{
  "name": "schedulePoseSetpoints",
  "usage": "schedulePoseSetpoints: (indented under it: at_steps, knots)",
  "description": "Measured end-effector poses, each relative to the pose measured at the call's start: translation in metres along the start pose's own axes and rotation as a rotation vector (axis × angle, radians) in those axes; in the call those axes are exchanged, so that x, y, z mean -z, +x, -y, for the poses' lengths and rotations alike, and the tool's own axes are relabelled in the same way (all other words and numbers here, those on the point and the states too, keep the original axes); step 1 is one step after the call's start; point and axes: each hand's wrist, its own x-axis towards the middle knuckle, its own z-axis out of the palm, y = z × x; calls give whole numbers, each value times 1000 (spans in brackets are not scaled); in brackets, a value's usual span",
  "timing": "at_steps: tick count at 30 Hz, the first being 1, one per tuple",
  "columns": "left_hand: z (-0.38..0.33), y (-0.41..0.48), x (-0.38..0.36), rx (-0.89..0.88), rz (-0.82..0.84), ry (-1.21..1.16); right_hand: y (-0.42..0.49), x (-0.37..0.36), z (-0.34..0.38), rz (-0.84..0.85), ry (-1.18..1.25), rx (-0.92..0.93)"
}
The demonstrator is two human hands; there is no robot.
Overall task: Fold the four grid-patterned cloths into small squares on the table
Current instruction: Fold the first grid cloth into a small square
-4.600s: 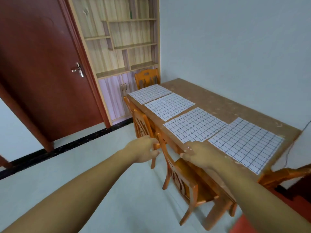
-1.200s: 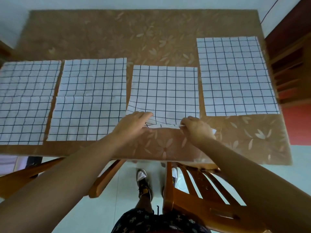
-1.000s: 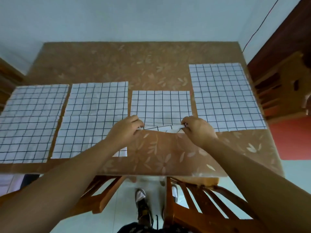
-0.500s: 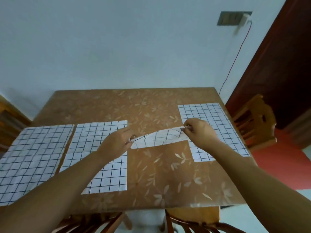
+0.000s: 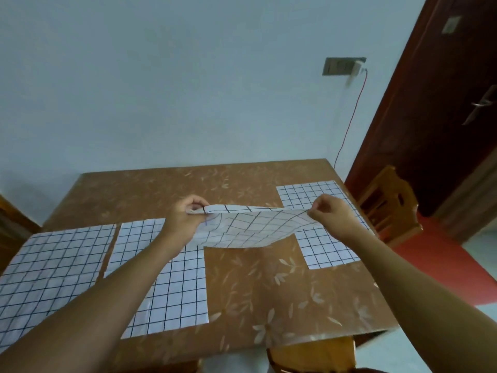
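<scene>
Room: pale wall (image 5: pixel 188 90) behind my brown leaf-patterned desk (image 5: pixel 269 278). A socket (image 5: pixel 341 66) with a red wire (image 5: pixel 352 114) sits up on the wall, and a dark door (image 5: pixel 443 117) stands to the right.
Cloth in hand: the third grid cloth (image 5: pixel 247 230) from the left is up off the desk along its near edge. It bellies in the air between my two hands, over the middle of the desk. Its lower line looks to rest on the surface, though I cannot tell for sure.
Left hand: my left hand (image 5: pixel 185 216) pinches the cloth's left corner between thumb and curled fingers.
Right hand: my right hand (image 5: pixel 333 214) pinches the right corner the same way, about level with the left.
What changed: a second ago this cloth lay flat and I had only nipped its near edge. Since then I have carried that edge up and away from me, so the cloth is doubling over itself.
What it means: I judge the first half-fold of the first cloth is under way but not landed. The held corners have yet to meet the far ones and be pressed down.
Other cloths: the far-left cloth (image 5: pixel 53 265) and the second cloth (image 5: pixel 174 286) lie flat side by side, with my left forearm crossing above the second. The right cloth (image 5: pixel 326 250) lies flat, partly behind the lifted one. None of them is folded yet.
Around: a side chair (image 5: pixel 390 208) stands off the desk's right end, and a near chair (image 5: pixel 309 356) is tucked at the front edge.
</scene>
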Motion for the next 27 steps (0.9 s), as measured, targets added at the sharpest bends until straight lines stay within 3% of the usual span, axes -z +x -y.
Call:
schedulePoseSetpoints:
  at_steps: [10,15,19,22,27]
  knots:
    - [-39,6,18,-162,10,20,-10,-1,21,-269,259,32]
    - [-62,27,14,-68,-25,-42,10,18,45,-376,210,148]
    - [-53,52,12,53,-71,43,35,24,52,-358,165,182]
    - [-45,62,7,-5,-88,272,55,19,41,-306,122,168]
    - [-15,82,-22,51,-96,356,93,2,13,-258,-38,142]
